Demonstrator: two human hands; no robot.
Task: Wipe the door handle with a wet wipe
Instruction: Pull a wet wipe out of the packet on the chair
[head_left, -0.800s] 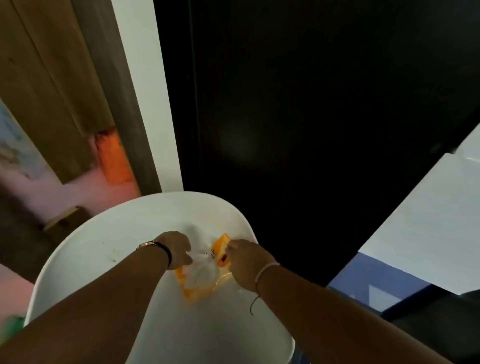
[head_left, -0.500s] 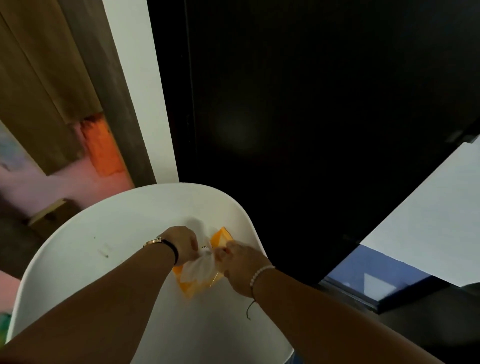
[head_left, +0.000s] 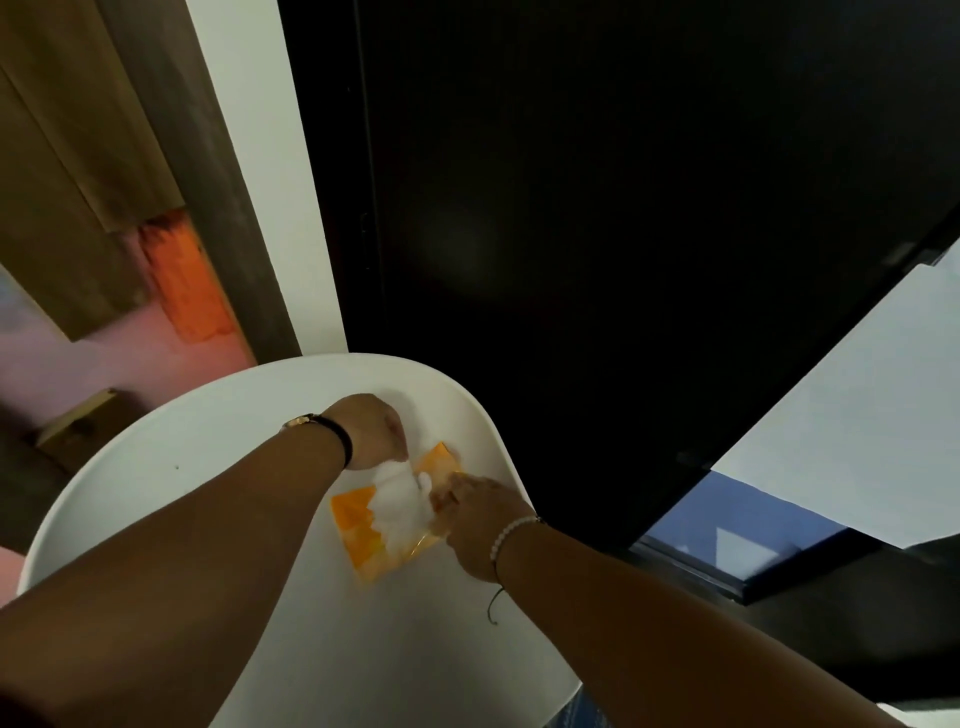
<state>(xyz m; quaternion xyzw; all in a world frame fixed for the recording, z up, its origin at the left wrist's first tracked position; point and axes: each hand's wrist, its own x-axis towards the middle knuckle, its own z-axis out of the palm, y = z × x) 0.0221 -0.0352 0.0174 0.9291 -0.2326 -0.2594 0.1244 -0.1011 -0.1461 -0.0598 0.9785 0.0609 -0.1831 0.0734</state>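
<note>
An orange wet-wipe pack (head_left: 363, 535) lies flat on a white chair seat (head_left: 208, 457). A white wet wipe (head_left: 402, 499) stretches up out of the pack's opening. My left hand (head_left: 371, 431) pinches the upper end of the wipe, just above the pack. My right hand (head_left: 480, 525) presses down on the pack's right edge, fingers over it. The black door (head_left: 597, 234) rises behind the chair; I cannot make out a handle on its dark face.
A white wall strip (head_left: 265, 182) and a grey-brown door frame (head_left: 192, 171) stand left of the door. An orange panel (head_left: 189, 280) and a wooden surface (head_left: 62, 171) lie further left. A pale slanted surface (head_left: 857, 426) fills the right side.
My left hand has pulled the wipe up and further out of the pack. My right hand has shifted to the pack's right edge. The camera has drifted slightly.
</note>
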